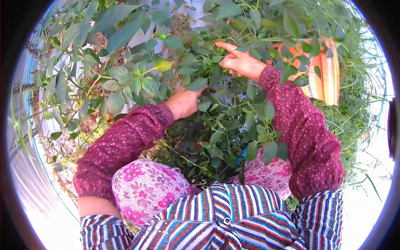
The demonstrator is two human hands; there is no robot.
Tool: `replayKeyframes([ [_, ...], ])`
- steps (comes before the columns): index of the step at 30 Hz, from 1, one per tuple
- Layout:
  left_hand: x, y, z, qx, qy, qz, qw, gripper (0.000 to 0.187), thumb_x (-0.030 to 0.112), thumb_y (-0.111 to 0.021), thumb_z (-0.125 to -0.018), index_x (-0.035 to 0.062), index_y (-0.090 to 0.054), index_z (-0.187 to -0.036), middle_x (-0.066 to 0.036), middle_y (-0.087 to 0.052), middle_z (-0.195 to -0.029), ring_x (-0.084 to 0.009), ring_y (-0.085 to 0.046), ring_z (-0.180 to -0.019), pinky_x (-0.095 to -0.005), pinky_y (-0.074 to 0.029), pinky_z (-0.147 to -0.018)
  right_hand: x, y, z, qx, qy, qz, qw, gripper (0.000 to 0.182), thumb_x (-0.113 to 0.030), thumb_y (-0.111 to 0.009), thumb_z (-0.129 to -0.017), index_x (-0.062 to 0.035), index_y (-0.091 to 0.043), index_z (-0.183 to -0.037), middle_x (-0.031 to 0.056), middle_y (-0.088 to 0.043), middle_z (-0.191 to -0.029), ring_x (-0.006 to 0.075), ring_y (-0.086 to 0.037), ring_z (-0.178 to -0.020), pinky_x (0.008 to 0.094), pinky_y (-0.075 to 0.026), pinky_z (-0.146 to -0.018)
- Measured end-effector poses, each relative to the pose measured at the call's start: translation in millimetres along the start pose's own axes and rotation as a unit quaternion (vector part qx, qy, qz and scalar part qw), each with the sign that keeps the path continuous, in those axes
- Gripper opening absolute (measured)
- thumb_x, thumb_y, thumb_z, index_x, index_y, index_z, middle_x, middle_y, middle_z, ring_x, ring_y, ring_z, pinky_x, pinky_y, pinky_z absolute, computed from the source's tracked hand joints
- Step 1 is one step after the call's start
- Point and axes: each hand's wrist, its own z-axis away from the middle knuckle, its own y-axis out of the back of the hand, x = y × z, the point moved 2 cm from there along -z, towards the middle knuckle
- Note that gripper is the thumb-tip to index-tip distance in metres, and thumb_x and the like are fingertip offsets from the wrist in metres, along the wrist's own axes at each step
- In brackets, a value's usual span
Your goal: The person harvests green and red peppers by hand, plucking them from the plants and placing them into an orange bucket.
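Note:
My left hand (184, 102) reaches in among the leafy green plants (227, 121), with a leaf lying over part of it. One of its fingers stretches out to the right; the others are partly hidden, and I see nothing held. Farther forward and to the right, my right hand (242, 63) is among the upper stems and leaves. Its index finger points left along the foliage while the other fingers bend, with no object visible between them. Broad, pointed leaves surround both hands, and a yellow-green leaf (162, 65) stands out beyond the left one.
An orange printed bag (330, 77) sits behind leaves at the right. Grassy growth (354, 100) runs along that side. Pale sheeting (31, 166) lies at the left edge. My flower-patterned knees (146, 189) are close under the plants.

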Motion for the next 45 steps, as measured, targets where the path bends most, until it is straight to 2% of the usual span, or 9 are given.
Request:
replayKeyframes([
  [6,-51.2,-32.0,-15.9,-0.047,-0.127,-0.102,0.986,0.067,0.004,-0.052,-0.080,0.0095,-0.025,-0.140,-0.020,-0.045,-0.127,-0.0343,-0.057,-0.100,-0.0428,-0.046,-0.088,-33.0,-4.5,-23.4,0.059,0.031,0.035,0.997,0.069,-0.028,-0.059,-0.077,-0.0203,-0.034,-0.140,0.0061,-0.062,-0.092,0.0151,-0.056,-0.074,0.0318,-0.048,-0.074],
  [10,-47.7,-53.5,-9.7,-0.077,-0.244,-0.759,0.599,0.074,-0.011,-0.051,-0.072,0.0120,-0.030,-0.139,-0.016,-0.045,-0.121,-0.0360,-0.054,-0.102,-0.0422,-0.047,-0.086,-32.6,-5.4,-42.1,0.093,0.141,0.136,0.976,0.063,-0.034,-0.057,-0.076,-0.0201,-0.041,-0.136,0.0077,-0.064,-0.092,0.0209,-0.060,-0.077,0.0345,-0.048,-0.080],
  [11,-21.8,-12.7,-7.6,-0.157,-0.103,-0.439,0.878,0.074,-0.010,-0.053,-0.071,0.0116,-0.032,-0.138,-0.017,-0.046,-0.118,-0.0359,-0.054,-0.101,-0.0421,-0.048,-0.085,-37.2,-5.3,-42.2,0.102,0.152,0.158,0.970,0.062,-0.037,-0.056,-0.076,-0.0202,-0.042,-0.135,0.0088,-0.065,-0.095,0.0228,-0.061,-0.082,0.0345,-0.048,-0.082],
  [13,-6.6,11.7,-1.0,-0.142,0.024,-0.036,0.989,0.052,-0.006,-0.049,-0.075,0.0110,-0.049,-0.124,-0.015,-0.053,-0.102,-0.0367,-0.059,-0.094,-0.0468,-0.049,-0.079,-43.9,-7.1,-42.0,0.116,0.159,0.172,0.965,0.062,-0.040,-0.054,-0.076,-0.0204,-0.044,-0.133,0.0104,-0.063,-0.106,0.0259,-0.061,-0.092,0.0351,-0.046,-0.087],
  [34,-28.6,8.3,-109.2,-0.132,0.033,-0.174,0.975,0.039,0.023,-0.058,-0.083,0.0053,-0.053,-0.117,-0.016,-0.059,-0.112,-0.0272,-0.056,-0.106,-0.0383,-0.046,-0.088,-61.1,-15.6,-41.4,0.082,0.206,0.145,0.964,0.052,-0.037,-0.060,-0.078,-0.0094,-0.054,-0.123,0.0088,-0.063,-0.102,0.0212,-0.060,-0.092,0.0353,-0.046,-0.084],
  [37,-120.5,-14.8,-113.6,0.088,-0.054,0.238,0.966,0.049,0.021,-0.058,-0.082,0.0088,-0.043,-0.127,-0.008,-0.056,-0.114,-0.0216,-0.056,-0.102,-0.0374,-0.047,-0.087,-75.4,-6.3,-26.1,0.000,0.205,-0.058,0.977,0.045,-0.030,-0.061,-0.082,-0.0038,-0.055,-0.119,0.0028,-0.062,-0.091,0.0086,-0.055,-0.071,0.0242,-0.046,-0.064],
  [39,-37.8,69.4,-74.7,0.013,0.132,0.725,0.675,0.045,0.026,-0.058,-0.087,0.0064,-0.041,-0.123,-0.006,-0.052,-0.112,-0.0193,-0.055,-0.095,-0.0351,-0.048,-0.080,-87.1,0.0,-10.6,0.001,0.247,-0.185,0.951,0.041,-0.025,-0.059,-0.085,-0.0008,-0.053,-0.118,0.0059,-0.062,-0.092,0.0119,-0.057,-0.072,0.0268,-0.047,-0.063],
  [43,-49.8,95.4,-64.2,0.066,-0.152,0.646,0.745,0.037,0.022,-0.061,-0.085,0.0069,-0.047,-0.117,-0.003,-0.053,-0.102,-0.0164,-0.054,-0.088,-0.0338,-0.047,-0.071,-104.7,11.3,32.9,-0.067,0.300,-0.327,0.894,0.032,-0.026,-0.054,-0.089,0.0012,-0.053,-0.105,0.0126,-0.061,-0.091,0.0180,-0.061,-0.072,0.0295,-0.050,-0.059],
  [45,-88.1,96.1,-54.9,0.173,0.067,0.321,0.929,0.021,0.024,-0.062,-0.085,0.0054,-0.061,-0.095,-0.002,-0.061,-0.079,-0.0103,-0.055,-0.069,-0.0248,-0.044,-0.059,-104.0,16.5,44.8,-0.149,0.320,-0.315,0.881,0.032,-0.027,-0.053,-0.089,0.0014,-0.054,-0.104,0.0134,-0.060,-0.090,0.0181,-0.061,-0.071,0.0294,-0.050,-0.058],
])
